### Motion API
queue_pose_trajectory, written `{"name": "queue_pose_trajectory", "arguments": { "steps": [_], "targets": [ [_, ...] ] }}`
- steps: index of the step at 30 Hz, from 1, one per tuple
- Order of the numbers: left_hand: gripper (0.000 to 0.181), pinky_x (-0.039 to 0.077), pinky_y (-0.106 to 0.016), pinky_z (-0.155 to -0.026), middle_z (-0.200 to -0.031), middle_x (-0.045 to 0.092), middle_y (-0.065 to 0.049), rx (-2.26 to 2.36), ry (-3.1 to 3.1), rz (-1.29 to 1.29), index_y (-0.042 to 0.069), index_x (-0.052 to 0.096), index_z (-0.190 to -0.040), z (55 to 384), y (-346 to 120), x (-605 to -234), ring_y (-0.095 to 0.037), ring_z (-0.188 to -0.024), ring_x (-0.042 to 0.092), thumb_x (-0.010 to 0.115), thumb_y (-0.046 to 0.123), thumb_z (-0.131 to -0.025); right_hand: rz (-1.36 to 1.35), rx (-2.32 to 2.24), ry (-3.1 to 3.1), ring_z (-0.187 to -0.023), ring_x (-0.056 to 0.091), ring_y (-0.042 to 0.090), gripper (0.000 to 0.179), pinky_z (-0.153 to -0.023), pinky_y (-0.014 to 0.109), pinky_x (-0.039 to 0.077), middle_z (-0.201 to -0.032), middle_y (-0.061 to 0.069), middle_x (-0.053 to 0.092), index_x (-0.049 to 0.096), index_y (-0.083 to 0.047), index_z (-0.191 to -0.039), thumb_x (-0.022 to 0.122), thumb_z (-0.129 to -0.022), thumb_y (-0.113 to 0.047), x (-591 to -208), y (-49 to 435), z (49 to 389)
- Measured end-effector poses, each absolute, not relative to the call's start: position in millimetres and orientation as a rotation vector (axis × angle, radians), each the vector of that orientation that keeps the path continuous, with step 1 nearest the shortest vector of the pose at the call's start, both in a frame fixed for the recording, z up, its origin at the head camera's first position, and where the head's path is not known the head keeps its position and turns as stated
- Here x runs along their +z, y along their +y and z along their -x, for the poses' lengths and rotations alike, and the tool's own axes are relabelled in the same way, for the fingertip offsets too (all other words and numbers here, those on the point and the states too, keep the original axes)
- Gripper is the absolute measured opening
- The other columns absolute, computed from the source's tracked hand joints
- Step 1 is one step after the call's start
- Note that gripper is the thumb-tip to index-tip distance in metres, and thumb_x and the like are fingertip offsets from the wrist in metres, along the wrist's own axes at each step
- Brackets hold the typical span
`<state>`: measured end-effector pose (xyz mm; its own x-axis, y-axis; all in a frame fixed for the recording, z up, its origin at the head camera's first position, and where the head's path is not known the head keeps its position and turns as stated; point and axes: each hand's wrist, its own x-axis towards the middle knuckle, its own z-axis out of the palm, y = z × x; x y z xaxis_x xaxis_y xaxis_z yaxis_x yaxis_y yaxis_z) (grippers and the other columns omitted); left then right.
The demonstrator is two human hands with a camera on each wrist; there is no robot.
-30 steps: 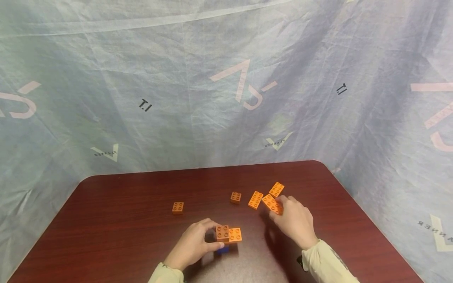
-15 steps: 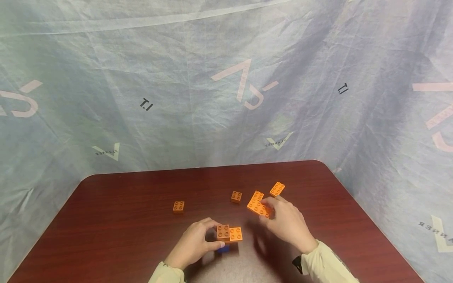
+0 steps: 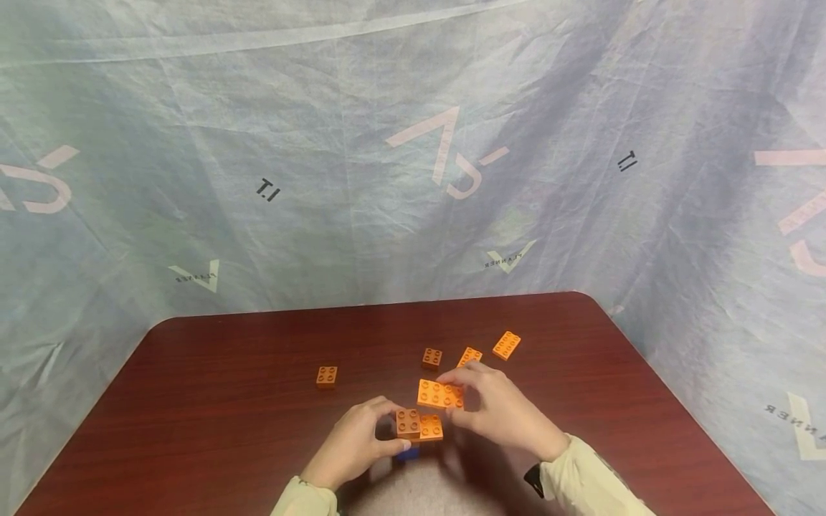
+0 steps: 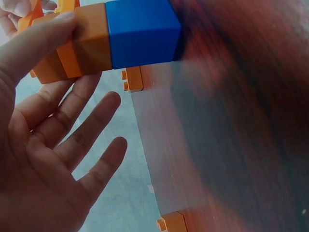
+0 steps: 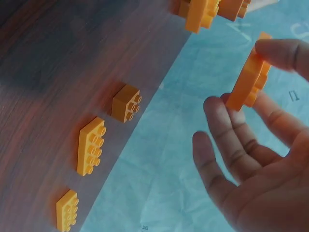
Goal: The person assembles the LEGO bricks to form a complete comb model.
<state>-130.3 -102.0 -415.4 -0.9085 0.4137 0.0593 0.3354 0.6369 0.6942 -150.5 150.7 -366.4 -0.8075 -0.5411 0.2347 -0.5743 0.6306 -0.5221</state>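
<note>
My left hand [image 3: 351, 443] grips a small stack of toy building bricks between thumb and fingers. A brownish-orange four-stud brick [image 3: 408, 421] tops the stack, above a thin bright orange brick [image 3: 432, 428] that sticks out to the right. Below these, the left wrist view shows another brownish-orange brick [image 4: 91, 38] and a blue brick [image 4: 144, 34] at the bottom. My right hand [image 3: 506, 414] pinches a thin orange eight-stud brick [image 3: 431, 393], held studs up just behind and above the jutting part of the stack. The far fingers of the right hand are spread in its wrist view.
Two brownish-orange four-stud bricks lie on the dark red table [image 3: 226, 401]: one brick [image 3: 326, 377] at left, another brick [image 3: 432, 357] near the middle. Two thin orange bricks, a nearer one [image 3: 470, 355] and a farther one [image 3: 506, 345], lie at right. A grey cloth [image 3: 335, 179] hangs behind.
My right hand has carried the thin orange brick leftward from beside the other orange bricks to the stack. The left hand and its stack stay in place.
</note>
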Motion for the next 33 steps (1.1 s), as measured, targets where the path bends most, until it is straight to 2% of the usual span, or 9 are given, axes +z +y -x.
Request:
{"name": "queue_pose_trajectory", "arguments": {
  "steps": [3,10,15,23,33],
  "targets": [
    [0.037,0.053,-0.05,-0.09,-0.106,0.066,0.007,1.141,2.744,-0.633,0.012,0.072,-0.113,130.1,-101.9,-415.3,-0.025,-0.104,0.066,0.085,0.029,-0.083,-1.017,0.917,-2.786,-0.095,0.06,0.012,0.036,-0.083,0.037,0.053,-0.11,-0.006,0.065,0.072,-0.015,-0.12,0.078,-0.084,-0.017,-366.2,146.5,150.1],
    [0.04,0.053,-0.052,-0.09,-0.108,0.067,0.003,1.119,2.745,-0.624,0.007,0.071,-0.113,130.9,-101.1,-414.7,-0.027,-0.105,0.066,0.085,0.029,-0.083,-1.159,0.94,-2.773,-0.089,0.057,0.011,0.035,-0.077,0.031,0.052,-0.103,-0.008,0.063,0.073,-0.014,-0.119,0.076,-0.084,-0.016,-367.2,139.3,151.4],
    [0.037,0.054,-0.052,-0.089,-0.107,0.066,0.004,1.131,2.731,-0.618,0.008,0.071,-0.111,130.6,-101.0,-414.2,-0.026,-0.103,0.066,0.085,0.029,-0.084,-1.24,0.955,-2.749,-0.086,0.056,0.009,0.035,-0.075,0.028,0.05,-0.1,-0.007,0.062,0.073,-0.014,-0.119,0.076,-0.084,-0.016,-368.9,136.5,152.2],
    [0.035,0.055,-0.048,-0.084,-0.103,0.064,0.006,1.129,2.734,-0.612,0.008,0.07,-0.108,129.8,-100.8,-414.8,-0.022,-0.096,0.065,0.085,0.029,-0.084,-1.255,0.927,-2.773,-0.086,0.055,0.007,0.038,-0.077,0.025,0.049,-0.097,-0.01,0.059,0.074,-0.014,-0.12,0.078,-0.082,-0.014,-372.0,134.4,154.8],
    [0.036,0.054,-0.051,-0.088,-0.105,0.066,0.004,1.143,2.741,-0.625,0.01,0.071,-0.109,128.7,-101.1,-415.1,-0.025,-0.1,0.066,0.085,0.029,-0.083,-1.287,0.94,-2.774,-0.083,0.055,0.009,0.039,-0.073,0.023,0.048,-0.093,-0.011,0.059,0.076,-0.015,-0.119,0.078,-0.08,-0.015,-371.3,131.0,155.8]
  ]
}}
